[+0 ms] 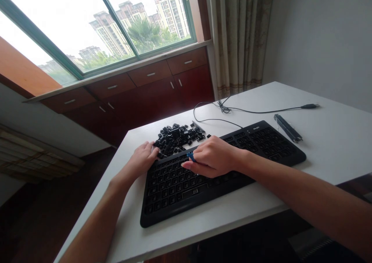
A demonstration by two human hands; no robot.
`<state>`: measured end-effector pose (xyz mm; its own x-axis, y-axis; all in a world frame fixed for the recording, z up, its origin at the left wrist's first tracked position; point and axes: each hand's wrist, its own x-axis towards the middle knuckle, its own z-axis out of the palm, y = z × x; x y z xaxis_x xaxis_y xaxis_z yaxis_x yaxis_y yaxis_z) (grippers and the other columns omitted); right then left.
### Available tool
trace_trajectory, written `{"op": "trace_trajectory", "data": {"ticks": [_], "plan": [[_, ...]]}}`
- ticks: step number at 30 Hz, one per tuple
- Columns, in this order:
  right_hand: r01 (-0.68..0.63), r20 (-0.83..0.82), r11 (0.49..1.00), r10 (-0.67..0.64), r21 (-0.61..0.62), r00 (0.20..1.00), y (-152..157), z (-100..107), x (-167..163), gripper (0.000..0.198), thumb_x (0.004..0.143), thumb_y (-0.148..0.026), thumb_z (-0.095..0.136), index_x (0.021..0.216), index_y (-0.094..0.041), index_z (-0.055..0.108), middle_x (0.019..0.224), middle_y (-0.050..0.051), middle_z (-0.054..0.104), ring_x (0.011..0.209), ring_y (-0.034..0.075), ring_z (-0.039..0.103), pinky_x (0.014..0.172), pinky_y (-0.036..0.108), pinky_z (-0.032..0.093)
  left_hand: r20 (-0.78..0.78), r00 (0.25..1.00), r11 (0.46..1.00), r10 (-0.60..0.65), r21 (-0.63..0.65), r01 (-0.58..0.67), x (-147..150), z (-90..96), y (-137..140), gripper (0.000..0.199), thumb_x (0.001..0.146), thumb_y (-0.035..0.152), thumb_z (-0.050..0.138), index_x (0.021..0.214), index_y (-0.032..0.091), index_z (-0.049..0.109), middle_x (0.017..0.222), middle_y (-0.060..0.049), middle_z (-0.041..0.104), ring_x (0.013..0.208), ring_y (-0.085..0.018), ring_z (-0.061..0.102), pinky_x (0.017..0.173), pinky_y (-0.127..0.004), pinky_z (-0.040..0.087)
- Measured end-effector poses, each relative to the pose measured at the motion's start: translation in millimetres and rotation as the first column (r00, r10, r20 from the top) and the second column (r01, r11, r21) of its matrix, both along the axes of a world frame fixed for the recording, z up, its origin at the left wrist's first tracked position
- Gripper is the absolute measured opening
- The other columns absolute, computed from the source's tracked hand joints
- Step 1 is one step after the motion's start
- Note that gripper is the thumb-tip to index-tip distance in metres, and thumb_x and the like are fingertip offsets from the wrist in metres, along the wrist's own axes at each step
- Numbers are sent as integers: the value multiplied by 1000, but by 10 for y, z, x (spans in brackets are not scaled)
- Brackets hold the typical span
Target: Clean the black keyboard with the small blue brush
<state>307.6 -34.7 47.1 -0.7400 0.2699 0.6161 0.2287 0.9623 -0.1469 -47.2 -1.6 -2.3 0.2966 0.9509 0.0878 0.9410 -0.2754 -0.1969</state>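
A black keyboard [174, 201] lies on the white table, its keycaps off and rows of bare key sockets showing. Over its middle, my right hand [213, 156] is closed around a small blue tool [190, 156]; only its end sticks out past the fingers, so its kind cannot be made out. My left hand [143, 157] rests at the keyboard's back left corner, fingers slightly apart, touching the edge of a heap of loose black keycaps [174, 137]. Whether anything lies under those fingertips is hidden.
Behind the keyboard a cable [261, 112] runs across the white table [328, 139] to a USB plug [310, 106]. A long black bar-shaped piece [287, 128] lies at the right. Wooden cabinets [151, 96] stand beyond the table, under a window.
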Motion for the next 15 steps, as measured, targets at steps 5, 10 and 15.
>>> {"op": "trace_trajectory", "data": {"ticks": [5,10,15], "plan": [[1,0,1000,-1,6,1000,-3,3,-1,50,101,-41,41,58,-16,50,53,-4,55,47,6,41,49,26,18,-28,999,999,-41,-21,40,2,55,-19,36,91,28,39,115,15,64,129,-16,63,128,-33,51,106,-52,42],[-3,-9,1000,3,6,1000,-3,6,-1,49,101,-41,42,58,-16,50,54,-4,54,47,6,40,49,26,18,-62,995,997,-78,-29,76,13,89,-33,33,90,24,42,112,14,64,129,-18,63,128,-34,52,105,-52,42],[-3,-11,1000,3,11,1000,-3,2,-2,49,101,-41,41,58,-17,49,53,-4,54,47,6,40,49,26,18,-76,995,998,-67,-19,66,3,60,-25,34,91,25,41,114,14,64,129,-17,63,128,-33,52,106,-52,42]]}}
